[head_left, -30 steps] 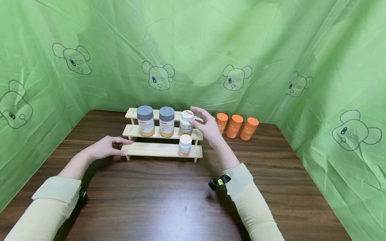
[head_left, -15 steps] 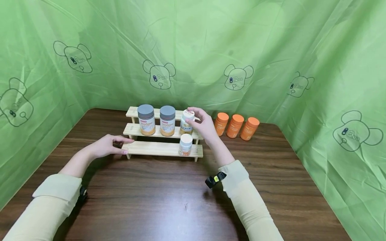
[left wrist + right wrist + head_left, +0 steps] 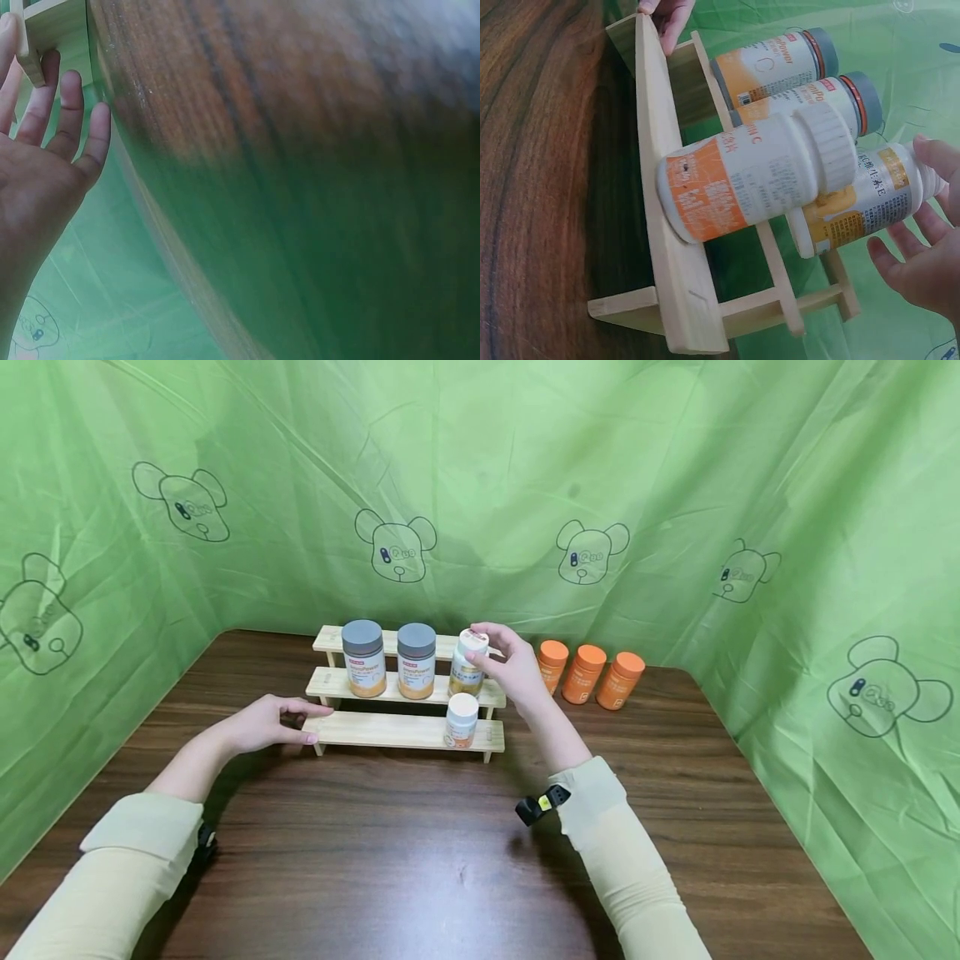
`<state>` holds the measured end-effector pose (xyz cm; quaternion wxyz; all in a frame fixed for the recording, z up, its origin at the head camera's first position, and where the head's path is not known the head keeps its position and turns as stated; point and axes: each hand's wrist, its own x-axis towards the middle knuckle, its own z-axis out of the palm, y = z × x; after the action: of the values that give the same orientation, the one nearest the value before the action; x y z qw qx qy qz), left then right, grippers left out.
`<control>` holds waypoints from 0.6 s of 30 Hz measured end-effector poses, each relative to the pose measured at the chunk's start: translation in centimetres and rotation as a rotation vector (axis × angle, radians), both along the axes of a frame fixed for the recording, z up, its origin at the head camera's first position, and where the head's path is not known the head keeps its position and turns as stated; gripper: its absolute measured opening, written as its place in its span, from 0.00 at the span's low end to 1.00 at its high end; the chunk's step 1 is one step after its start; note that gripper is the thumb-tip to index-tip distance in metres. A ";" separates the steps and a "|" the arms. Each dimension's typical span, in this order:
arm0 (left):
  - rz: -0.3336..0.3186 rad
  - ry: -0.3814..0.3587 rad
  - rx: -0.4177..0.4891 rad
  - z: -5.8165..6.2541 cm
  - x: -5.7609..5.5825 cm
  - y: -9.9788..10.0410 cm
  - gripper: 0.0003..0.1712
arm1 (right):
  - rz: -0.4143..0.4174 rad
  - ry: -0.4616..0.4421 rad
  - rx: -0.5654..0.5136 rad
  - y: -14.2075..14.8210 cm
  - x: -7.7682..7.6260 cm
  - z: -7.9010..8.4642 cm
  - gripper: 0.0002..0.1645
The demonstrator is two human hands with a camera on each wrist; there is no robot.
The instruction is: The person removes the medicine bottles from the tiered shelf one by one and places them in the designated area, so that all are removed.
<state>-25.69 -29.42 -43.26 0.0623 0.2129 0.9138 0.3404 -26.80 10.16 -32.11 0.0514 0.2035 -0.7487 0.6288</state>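
My left hand (image 3: 262,725) pinches the left end of a wooden three-tier display stand (image 3: 375,729), thumb at the lowest tier's edge. At the stand's right end, my right hand (image 3: 517,670) holds a white-capped pill bottle (image 3: 467,675) with a gold label by its cap. This bottle stands on the middle tier, its base partly hidden in the head view. A smaller white bottle (image 3: 735,180) with an orange label sits in front on the lowest tier. Two grey-lidded jars (image 3: 364,660) stand upright to the left on the middle tier.
Three orange bottles (image 3: 584,675) stand in a row on the dark wooden table (image 3: 420,843), right of the stand; my right hand partly covers the leftmost. A green curtain (image 3: 480,468) with bear drawings encloses the back and sides.
My right hand has closed on the cap of the gold-labelled bottle, which has shifted slightly right along its tier. My left hand stays at the stand's end.
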 end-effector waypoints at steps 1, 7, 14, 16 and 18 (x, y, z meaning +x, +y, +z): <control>-0.001 0.002 -0.002 0.0 0.0 0.0 0.29 | 0.001 -0.002 0.000 0.1 0.0 0.1 0.26; -0.010 -0.009 0.007 0.2 0.1 0.2 0.29 | 0.000 0.007 -0.004 1.2 -1.4 -0.9 0.25; -0.003 -0.012 0.009 0.3 0.2 0.2 0.29 | -0.023 -0.005 0.037 2.6 -1.7 -0.8 0.26; 0.001 -0.011 0.005 0.3 0.2 0.2 0.29 | -0.030 -0.008 0.053 3.0 -1.5 -0.5 0.27; 0.001 -0.006 0.001 0.4 0.2 0.2 0.29 | -0.029 -0.004 0.057 3.4 -1.4 -0.3 0.27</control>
<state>-25.46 -29.23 -42.90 0.0647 0.2115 0.9135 0.3414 -28.17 13.53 -32.39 0.0534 0.1928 -0.7692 0.6068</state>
